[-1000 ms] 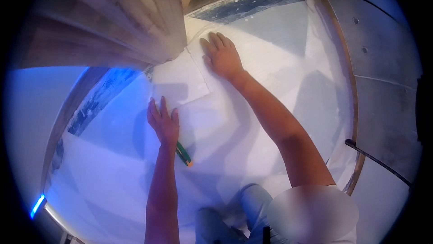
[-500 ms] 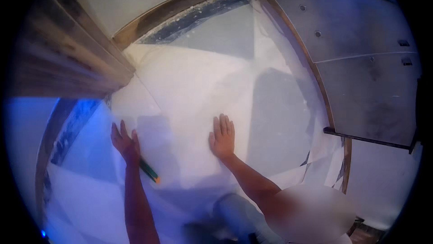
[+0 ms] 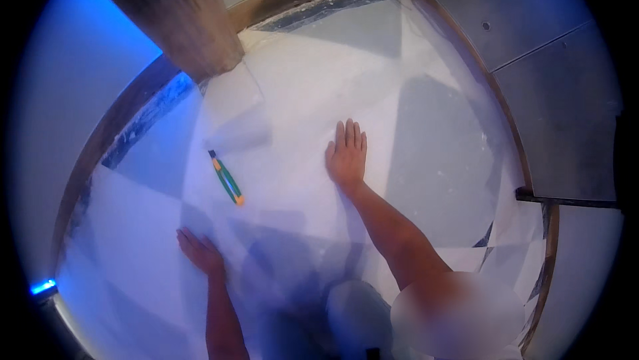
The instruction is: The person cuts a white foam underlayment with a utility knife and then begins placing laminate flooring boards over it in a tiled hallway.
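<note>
The pale, sheet-like floor covering [image 3: 299,93] lies under your work, spread across the floor from your knees to the foot of the wooden post [image 3: 200,33]; you cannot tell from here how many layers it has. Your right hand [image 3: 346,160] rests palm down on it, fingers long and only slightly parted, thumb a little out to the side; the grip is wide and empty, likely so the whole palm can press evenly or take some of your weight. Your left hand [image 3: 201,253] sits lower and to the left, also empty, its fingers stretched toward the upper left, and whether it bears on the covering or hovers just over it is hard to judge. Between the two hands and farther up lies the green-and-yellow utility knife [image 3: 227,180], dark tip toward the post, touched by neither hand; it probably lies there to leave both palms free while staying within reach. Farther out, brown edging [image 3: 100,120] borders the floor, with grey panels [image 3: 552,113] beyond it on the right and a blue light [image 3: 43,287] at the far left.
</note>
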